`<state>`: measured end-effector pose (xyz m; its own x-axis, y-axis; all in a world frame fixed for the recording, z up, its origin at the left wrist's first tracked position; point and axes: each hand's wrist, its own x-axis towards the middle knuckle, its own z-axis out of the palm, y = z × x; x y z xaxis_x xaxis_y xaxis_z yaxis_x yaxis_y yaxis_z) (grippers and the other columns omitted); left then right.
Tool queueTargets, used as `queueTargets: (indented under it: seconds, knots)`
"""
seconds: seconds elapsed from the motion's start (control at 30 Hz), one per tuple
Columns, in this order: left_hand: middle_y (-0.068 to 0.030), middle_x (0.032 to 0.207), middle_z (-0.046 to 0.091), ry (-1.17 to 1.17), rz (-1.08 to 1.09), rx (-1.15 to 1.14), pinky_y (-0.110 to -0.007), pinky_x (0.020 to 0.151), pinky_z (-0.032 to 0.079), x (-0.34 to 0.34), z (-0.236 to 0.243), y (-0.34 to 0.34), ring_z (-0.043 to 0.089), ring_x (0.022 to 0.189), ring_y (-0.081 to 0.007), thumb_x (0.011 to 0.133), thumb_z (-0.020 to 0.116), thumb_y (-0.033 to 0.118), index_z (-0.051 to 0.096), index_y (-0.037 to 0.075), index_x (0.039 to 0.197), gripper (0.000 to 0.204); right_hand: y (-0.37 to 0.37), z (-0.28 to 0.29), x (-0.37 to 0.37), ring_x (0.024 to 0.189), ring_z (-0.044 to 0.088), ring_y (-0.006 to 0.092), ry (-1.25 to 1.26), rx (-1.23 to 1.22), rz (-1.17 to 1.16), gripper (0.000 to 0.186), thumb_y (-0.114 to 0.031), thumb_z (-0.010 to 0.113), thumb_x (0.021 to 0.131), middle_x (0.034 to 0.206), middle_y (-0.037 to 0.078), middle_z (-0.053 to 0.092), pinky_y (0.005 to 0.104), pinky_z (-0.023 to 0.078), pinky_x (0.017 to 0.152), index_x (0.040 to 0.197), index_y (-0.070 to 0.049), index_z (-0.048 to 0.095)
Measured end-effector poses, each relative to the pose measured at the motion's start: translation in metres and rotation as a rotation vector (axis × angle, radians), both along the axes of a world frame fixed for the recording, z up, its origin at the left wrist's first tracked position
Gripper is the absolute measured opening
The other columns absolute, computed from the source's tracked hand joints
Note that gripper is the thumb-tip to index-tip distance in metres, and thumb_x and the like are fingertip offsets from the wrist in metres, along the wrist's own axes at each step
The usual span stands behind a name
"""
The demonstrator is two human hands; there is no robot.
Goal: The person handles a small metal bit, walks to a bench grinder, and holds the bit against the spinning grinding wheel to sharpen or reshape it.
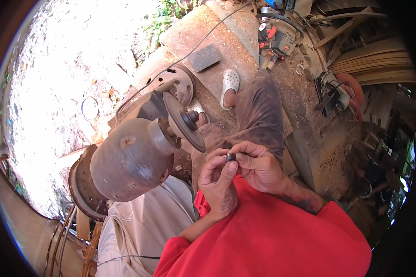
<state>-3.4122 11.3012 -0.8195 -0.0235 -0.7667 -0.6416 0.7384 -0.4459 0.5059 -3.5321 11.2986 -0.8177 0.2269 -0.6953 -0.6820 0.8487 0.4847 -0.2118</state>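
My left hand (219, 184) and my right hand (256, 168) meet in front of my red shirt, fingertips pinched round a small dark, rounded piece (231, 157), its exact kind unclear. Left of them, a heavy brown bench grinder motor (127, 159) lies angled, with a round disc (185, 122) on its shaft close to my hands and a rim-like guard (85, 189) at its other end.
A cable (192, 51) crosses the dusty slab near a dark block (205, 57), beside my feet in white clogs. Power tools (277, 41) and stacked wood strips (370, 64) lie at upper right. Beige fabric (138, 221) is at lower left, bright ground beyond.
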Motion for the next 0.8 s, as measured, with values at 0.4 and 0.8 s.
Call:
queueTargets:
  seconds: [0.4,0.8]
  knots:
    - [-0.0121,0.113,0.061,-0.075,-0.007,-0.006,-0.022,0.071,0.051,-0.0009,0.0007,-0.0031,0.061,0.089,-0.0127,0.087,0.068,-0.008,0.064,0.000,0.099,0.015,0.0023,-0.0003,0.0028,0.085,0.066,0.0175,-0.032,0.077,0.013,0.024,-0.014,0.051,0.102,0.101,0.010,0.066,0.0317,0.055,0.077,0.119,0.001,0.060]
    - [-0.0100,0.118,0.061,-0.053,-0.033,0.012,-0.020,0.056,0.042,0.0041,-0.0023,0.0019,0.056,0.075,-0.0078,0.088,0.067,-0.005,0.067,-0.003,0.104,0.015,0.0058,-0.0026,0.0072,0.076,0.067,0.0168,-0.013,0.126,0.012,0.026,-0.018,0.049,0.103,0.098,0.008,0.067,0.0300,0.057,0.067,0.121,-0.002,0.059]
